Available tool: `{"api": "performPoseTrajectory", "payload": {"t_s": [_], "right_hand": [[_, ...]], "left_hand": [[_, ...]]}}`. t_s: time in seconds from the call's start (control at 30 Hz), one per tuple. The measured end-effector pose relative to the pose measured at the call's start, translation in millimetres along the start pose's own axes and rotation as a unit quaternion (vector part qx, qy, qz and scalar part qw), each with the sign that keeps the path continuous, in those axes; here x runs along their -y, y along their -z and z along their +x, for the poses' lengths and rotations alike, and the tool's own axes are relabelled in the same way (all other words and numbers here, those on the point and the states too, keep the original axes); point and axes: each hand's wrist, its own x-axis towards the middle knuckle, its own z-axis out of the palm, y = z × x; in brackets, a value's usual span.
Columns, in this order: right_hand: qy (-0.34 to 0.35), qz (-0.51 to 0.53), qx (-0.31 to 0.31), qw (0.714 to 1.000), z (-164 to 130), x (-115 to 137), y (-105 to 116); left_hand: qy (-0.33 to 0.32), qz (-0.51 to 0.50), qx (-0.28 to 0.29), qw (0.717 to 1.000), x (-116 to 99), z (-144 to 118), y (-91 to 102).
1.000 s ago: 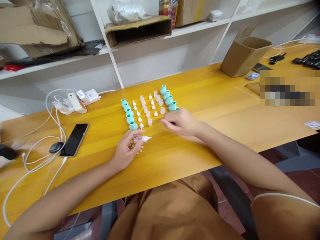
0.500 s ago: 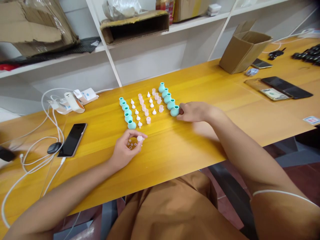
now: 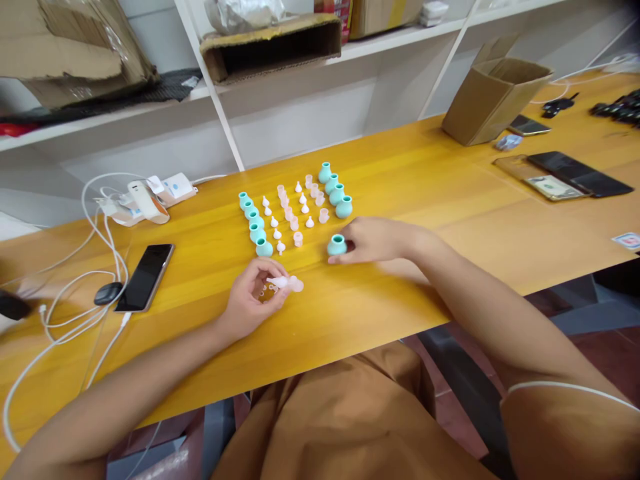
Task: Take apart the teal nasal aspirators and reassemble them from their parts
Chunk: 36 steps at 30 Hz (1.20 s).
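Observation:
My left hand [image 3: 257, 293] pinches a small translucent pinkish-white plastic piece [image 3: 295, 284] with a pointed white end between thumb and fingers. Several tiny clear rings [image 3: 271, 287] lie on the table behind those fingers, partly hidden. My right hand [image 3: 375, 240] is closed around the side of a small turquoise rubber bulb [image 3: 337, 245] with an open neck facing up. Beyond it stands a row of matching bulbs [image 3: 344, 207], and another such row [image 3: 257, 233] is on the left. White pointed tips [image 3: 277, 234] and pale pink collars [image 3: 298, 239] stand in lines between the rows.
Left of the parts lie a phone [image 3: 146, 277], white cables [image 3: 65, 340] and a power strip [image 3: 175, 190]. An open cardboard box [image 3: 493, 100] and a dark phone [image 3: 580, 175] are on the right. White shelving [image 3: 320, 120] borders the table's back.
My right hand has drawn the nearest bulb of the right row toward me and slightly left, away from the others. The piece in my left hand has turned and now points sideways.

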Motion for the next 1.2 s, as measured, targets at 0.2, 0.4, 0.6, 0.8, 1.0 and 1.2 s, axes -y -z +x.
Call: {"api": "performPoseTrajectory", "payload": {"t_s": [0.2,0.4,0.6,0.8,1.0,1.2], "right_hand": [[0.141,-0.053,-0.022,0.988,2,47,-29],[0.121,-0.115,-0.06,0.984,2,60,-41],[0.117,-0.143,-0.085,0.979,1,66,-45],[0.119,-0.142,-0.105,0.977,4,72,-49],[0.157,-0.122,-0.141,0.97,4,68,-51],[0.182,-0.123,-0.161,0.962,2,60,-48]], "left_hand": [[-0.014,0.012,-0.018,1.0,-2,1,0.5],[-0.041,0.064,-0.001,0.997,-6,5,2.7],[-0.036,0.031,0.006,0.999,-6,6,3.4],[-0.028,0.037,0.012,0.999,-5,5,4.7],[-0.028,0.066,-0.002,0.997,-4,4,3.1],[-0.037,0.082,-0.02,0.996,-4,5,1.7]]}}
